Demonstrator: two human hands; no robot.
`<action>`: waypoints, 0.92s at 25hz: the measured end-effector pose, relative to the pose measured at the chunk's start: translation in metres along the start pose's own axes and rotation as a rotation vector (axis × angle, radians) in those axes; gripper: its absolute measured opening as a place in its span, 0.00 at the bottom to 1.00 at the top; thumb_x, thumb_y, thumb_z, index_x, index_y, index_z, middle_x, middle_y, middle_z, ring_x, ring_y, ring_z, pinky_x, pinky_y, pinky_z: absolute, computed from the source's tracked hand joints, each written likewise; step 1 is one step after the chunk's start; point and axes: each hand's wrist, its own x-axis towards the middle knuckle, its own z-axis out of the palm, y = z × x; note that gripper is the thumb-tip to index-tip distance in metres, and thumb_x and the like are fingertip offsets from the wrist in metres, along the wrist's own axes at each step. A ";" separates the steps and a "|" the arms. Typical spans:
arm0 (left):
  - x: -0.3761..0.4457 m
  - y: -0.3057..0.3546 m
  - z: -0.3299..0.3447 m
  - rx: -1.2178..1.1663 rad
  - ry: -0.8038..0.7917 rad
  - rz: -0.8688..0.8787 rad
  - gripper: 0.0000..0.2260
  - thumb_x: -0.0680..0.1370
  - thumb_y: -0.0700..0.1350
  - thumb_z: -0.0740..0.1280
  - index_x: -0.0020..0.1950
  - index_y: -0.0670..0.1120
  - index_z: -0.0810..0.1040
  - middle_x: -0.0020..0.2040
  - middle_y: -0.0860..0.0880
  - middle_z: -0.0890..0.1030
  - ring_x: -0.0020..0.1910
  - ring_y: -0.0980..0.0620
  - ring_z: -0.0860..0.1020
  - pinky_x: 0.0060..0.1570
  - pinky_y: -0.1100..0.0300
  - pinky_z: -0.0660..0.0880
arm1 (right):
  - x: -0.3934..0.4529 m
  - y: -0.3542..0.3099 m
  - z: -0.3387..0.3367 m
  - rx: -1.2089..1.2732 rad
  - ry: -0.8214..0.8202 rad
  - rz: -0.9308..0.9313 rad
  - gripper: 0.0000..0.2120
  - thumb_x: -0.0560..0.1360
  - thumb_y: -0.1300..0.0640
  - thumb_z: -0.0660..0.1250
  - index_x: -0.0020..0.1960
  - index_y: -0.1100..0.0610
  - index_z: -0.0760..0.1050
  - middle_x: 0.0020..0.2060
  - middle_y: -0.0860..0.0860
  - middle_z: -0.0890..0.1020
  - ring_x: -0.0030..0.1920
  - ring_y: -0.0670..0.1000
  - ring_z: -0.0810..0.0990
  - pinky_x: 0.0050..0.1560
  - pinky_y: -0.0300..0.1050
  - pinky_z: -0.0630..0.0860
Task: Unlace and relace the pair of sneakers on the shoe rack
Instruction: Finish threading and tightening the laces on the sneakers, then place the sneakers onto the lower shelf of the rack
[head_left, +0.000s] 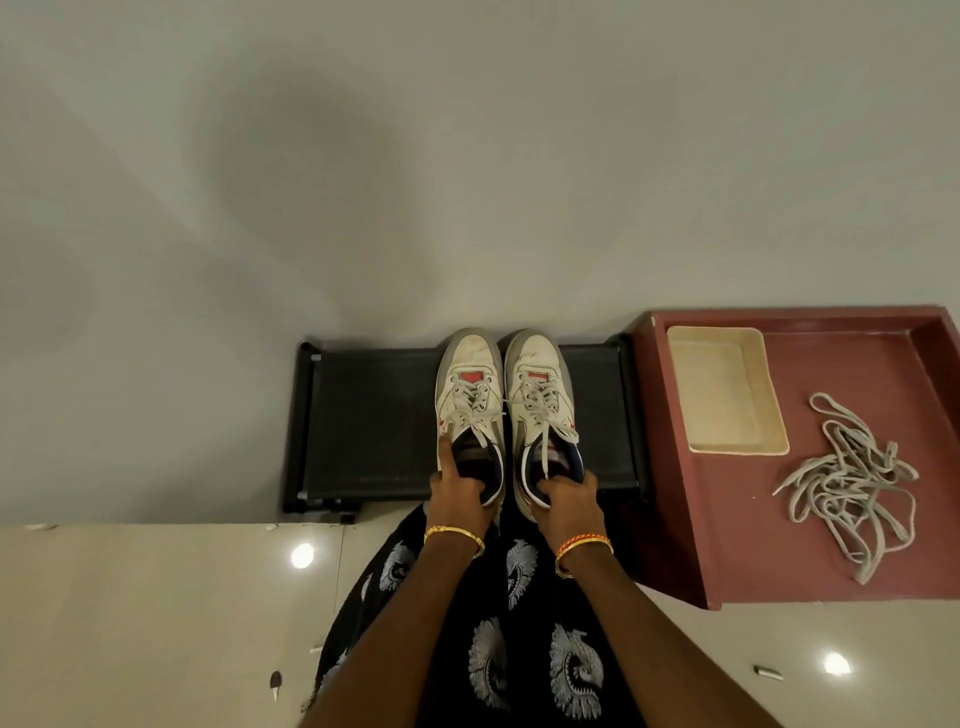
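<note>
While both arms reach forward, left hand (457, 486) grips left sneaker (470, 410), right hand (569, 499) grips right sneaker (540, 410)

The sneakers (498, 400) are showing smooth white leather-like uppers with woven cloth laces, sitting on the shoe rack's (374, 426) matt black fabric shelf. Right of the rack, a matt maroon painted counter (675, 467) is carrying flat cloth laces (852, 483). Below the rack, the glossy tiled floor (156, 597) is reflecting lamps.

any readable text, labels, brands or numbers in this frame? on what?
None readable.
Red tongue patch on the left sneaker: too blurred to tell if it carries text.
Red tongue patch on the right sneaker: same.
Cream tray, loose laces, shoe rack: no markings visible.
</note>
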 end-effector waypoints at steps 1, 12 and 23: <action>0.002 0.000 0.002 0.000 0.005 0.005 0.11 0.76 0.49 0.68 0.48 0.42 0.82 0.77 0.44 0.38 0.70 0.40 0.62 0.64 0.53 0.70 | 0.002 0.002 0.001 0.019 0.005 -0.006 0.11 0.75 0.55 0.68 0.56 0.56 0.80 0.50 0.52 0.81 0.69 0.62 0.60 0.54 0.52 0.76; -0.007 -0.004 -0.006 0.003 0.152 0.147 0.20 0.71 0.46 0.74 0.61 0.42 0.78 0.76 0.40 0.52 0.64 0.38 0.70 0.68 0.52 0.65 | -0.006 0.004 -0.021 0.157 0.285 -0.245 0.15 0.71 0.55 0.70 0.55 0.61 0.80 0.52 0.60 0.79 0.55 0.62 0.77 0.54 0.49 0.75; -0.151 0.009 -0.131 -0.342 -0.122 0.124 0.11 0.71 0.47 0.74 0.50 0.50 0.76 0.47 0.48 0.77 0.42 0.49 0.78 0.38 0.55 0.80 | -0.152 -0.023 -0.143 0.054 0.006 -0.274 0.20 0.68 0.50 0.72 0.56 0.58 0.77 0.48 0.55 0.80 0.47 0.56 0.79 0.41 0.50 0.81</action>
